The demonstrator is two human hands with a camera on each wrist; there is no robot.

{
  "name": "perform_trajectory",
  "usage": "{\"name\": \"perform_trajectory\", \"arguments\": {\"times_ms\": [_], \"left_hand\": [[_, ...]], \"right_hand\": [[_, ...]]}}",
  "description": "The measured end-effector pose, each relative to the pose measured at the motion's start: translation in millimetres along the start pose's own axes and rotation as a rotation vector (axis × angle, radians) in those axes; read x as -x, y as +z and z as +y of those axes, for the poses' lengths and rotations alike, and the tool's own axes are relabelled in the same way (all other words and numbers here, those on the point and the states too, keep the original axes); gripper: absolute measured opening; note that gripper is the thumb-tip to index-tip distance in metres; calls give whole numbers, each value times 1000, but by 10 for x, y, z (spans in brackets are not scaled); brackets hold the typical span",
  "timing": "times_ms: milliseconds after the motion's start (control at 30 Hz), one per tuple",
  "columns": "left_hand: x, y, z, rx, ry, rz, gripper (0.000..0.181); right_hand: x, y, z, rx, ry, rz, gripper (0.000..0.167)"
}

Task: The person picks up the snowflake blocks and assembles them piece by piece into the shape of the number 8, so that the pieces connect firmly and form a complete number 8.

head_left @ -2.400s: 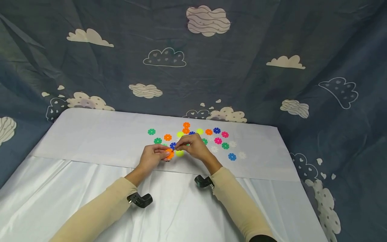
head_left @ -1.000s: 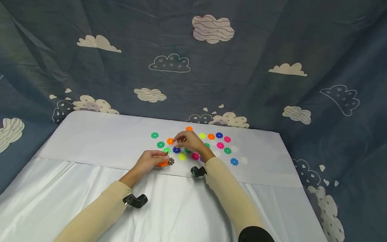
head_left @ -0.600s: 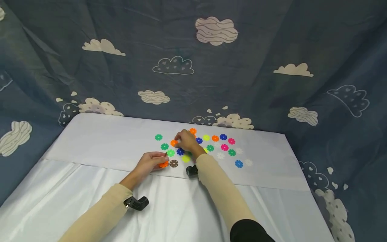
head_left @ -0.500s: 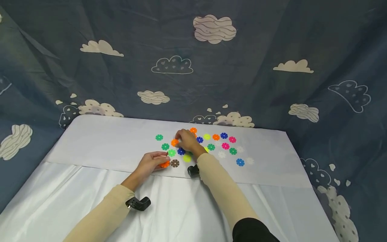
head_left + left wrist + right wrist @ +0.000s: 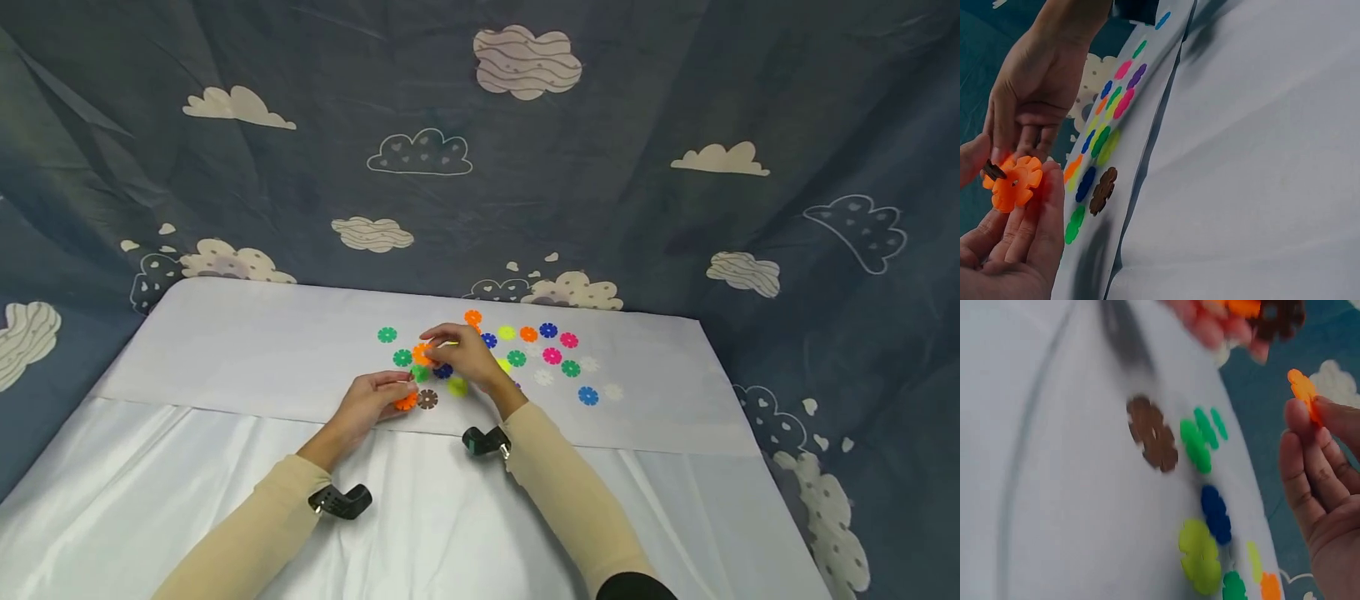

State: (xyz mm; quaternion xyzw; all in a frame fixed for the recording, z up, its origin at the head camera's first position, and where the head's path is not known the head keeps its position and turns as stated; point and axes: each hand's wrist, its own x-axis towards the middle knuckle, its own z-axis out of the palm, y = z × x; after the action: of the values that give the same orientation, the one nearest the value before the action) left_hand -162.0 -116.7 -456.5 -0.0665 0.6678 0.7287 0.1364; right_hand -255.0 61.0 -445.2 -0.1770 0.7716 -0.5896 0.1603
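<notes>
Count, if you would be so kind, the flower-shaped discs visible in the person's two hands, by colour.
Orange: 2 (one orange disc in the left hand, another orange disc in the right hand)
Brown: 1 (a brown disc, also in the left hand)
Total: 3

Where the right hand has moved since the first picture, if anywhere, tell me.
Yes, the right hand moved left and up in the head view: it reached only the right edge of the frontmost dark blue disc, now it passes the left.
</notes>
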Motion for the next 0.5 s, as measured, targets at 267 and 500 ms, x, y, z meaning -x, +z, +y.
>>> {"name": "perform_trajectory", "arguments": {"times_ms": [267, 500], "left_hand": [[2, 25, 21, 29, 8, -15, 42], [16, 43, 8, 43, 4, -24, 43]], "right_hand": [[156, 83, -67, -67, -69, 39, 18], [217, 70, -66, -44, -60, 65, 19]]}}
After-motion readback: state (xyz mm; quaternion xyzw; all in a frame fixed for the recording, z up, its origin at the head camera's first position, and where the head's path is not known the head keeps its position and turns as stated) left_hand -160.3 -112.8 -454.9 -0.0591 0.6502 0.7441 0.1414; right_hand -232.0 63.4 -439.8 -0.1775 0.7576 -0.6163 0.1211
